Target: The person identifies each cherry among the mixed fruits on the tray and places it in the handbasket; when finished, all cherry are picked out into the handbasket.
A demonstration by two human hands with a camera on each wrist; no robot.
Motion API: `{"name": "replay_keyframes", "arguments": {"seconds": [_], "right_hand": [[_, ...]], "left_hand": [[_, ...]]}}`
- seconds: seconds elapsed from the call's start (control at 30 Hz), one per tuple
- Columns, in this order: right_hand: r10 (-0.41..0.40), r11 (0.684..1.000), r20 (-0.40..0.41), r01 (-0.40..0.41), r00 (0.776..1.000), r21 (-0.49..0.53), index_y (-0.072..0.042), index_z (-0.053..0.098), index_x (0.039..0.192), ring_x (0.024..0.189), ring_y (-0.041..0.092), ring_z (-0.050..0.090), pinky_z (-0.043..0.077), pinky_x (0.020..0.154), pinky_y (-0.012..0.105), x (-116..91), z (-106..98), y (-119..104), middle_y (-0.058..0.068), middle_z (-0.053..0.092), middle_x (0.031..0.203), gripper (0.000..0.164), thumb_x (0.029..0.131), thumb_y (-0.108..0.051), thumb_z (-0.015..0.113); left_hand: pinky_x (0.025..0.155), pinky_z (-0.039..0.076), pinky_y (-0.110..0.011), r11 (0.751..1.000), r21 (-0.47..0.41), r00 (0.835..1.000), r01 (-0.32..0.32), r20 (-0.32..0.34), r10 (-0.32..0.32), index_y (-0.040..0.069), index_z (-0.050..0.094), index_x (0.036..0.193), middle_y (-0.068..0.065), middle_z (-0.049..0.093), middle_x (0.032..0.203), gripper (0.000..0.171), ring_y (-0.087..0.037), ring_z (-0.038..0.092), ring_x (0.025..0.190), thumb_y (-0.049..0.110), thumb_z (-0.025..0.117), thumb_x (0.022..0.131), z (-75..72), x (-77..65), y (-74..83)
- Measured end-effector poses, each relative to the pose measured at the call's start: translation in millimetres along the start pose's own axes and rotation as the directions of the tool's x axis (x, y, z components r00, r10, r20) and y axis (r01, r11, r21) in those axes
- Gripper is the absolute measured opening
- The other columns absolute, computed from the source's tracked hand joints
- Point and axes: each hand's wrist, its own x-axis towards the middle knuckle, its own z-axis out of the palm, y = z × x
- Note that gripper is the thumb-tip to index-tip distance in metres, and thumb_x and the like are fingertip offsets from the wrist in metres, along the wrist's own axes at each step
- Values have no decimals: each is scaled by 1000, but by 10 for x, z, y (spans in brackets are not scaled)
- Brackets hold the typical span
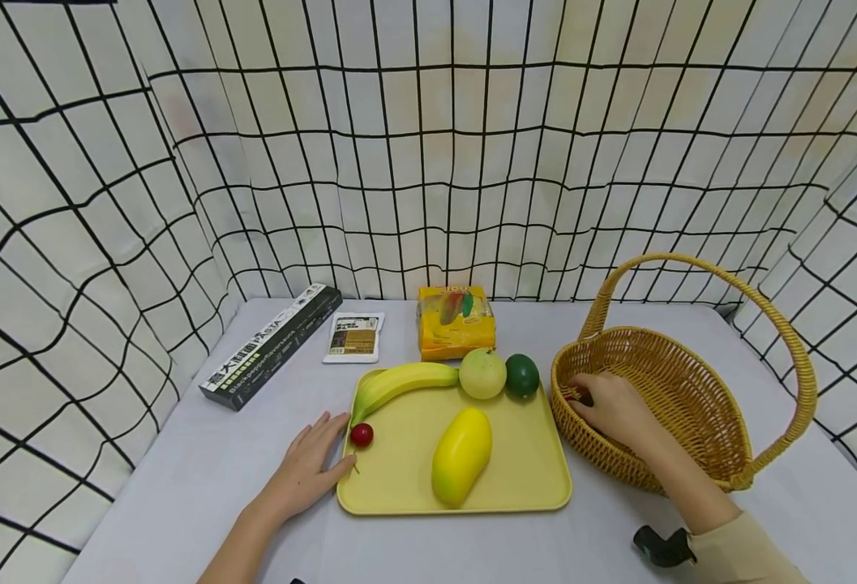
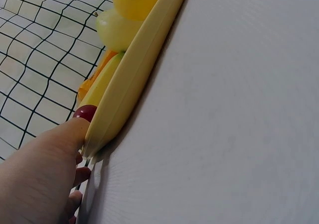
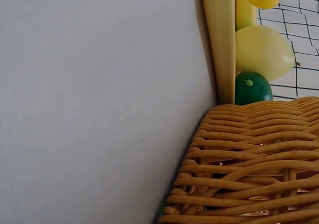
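A yellow tray [image 1: 530, 487] holds a banana [image 1: 406, 380], a cherry [image 1: 362, 435], a mango [image 1: 462, 457], a pale green round fruit [image 1: 482, 374] and a dark green fruit [image 1: 522, 376]. At the tray's left rim rests my left hand [image 1: 307, 466], its fingers extended and the thumb touching the edge near the cherry. My right hand [image 1: 614, 410] reaches inside the wicker basket [image 1: 705, 397] at its left wall. Its fingers are curled over a small dark red thing, mostly hidden beneath them. In the right wrist view, basket weave [image 3: 249, 164] hides this hand.
Behind the tray stand a yellow box [image 1: 456, 323], a small white-and-brown packet [image 1: 353, 337] and a long black pasta box [image 1: 271, 345]. The basket's tall handle [image 1: 786, 332] arches over its opening. Netting over white cloth [image 1: 428, 162] encloses the table's back and sides.
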Motion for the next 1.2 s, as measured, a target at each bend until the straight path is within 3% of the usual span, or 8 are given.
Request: {"name": "replay_keyframes", "arguments": {"seconds": [0.27,0.87,1.1,1.2], "right_hand": [[29,999,5,-29,1000,44,-2,65,105,77,25,62,53,62,36,-28,-44,-34,10,66,87,26,83,-15,66],[46,991,-79,-36,996,126,-1,62,111,76,26,63,53,61,38,-37,-138,-144,14,67,95,29,85,-14,64],[27,991,-123,-11,992,132,0,60,113,99,35,58,49,80,48,7,-169,-256,17,63,108,31,86,-14,62],[13,989,-140,8,990,147,0,60,113,101,35,56,48,82,48,26,-166,-295,17,62,108,31,86,-14,61]], "left_hand": [[109,11,-52,1000,-4,1000,7,4,-7,5,36,140,-12,38,141,66,-34,22,135,38,59,87,1,-6,7],[108,12,-53,1000,-6,1000,-3,-9,3,4,37,139,-13,40,140,65,-34,22,134,36,60,87,-13,-16,21],[108,12,-52,1000,1,1000,-2,-6,2,5,36,139,-13,39,141,66,-34,22,134,38,59,88,-12,-18,17],[109,11,-52,1000,-1,1000,-3,-8,3,5,36,140,-13,39,141,65,-34,22,135,38,57,88,-11,-20,11]]}}
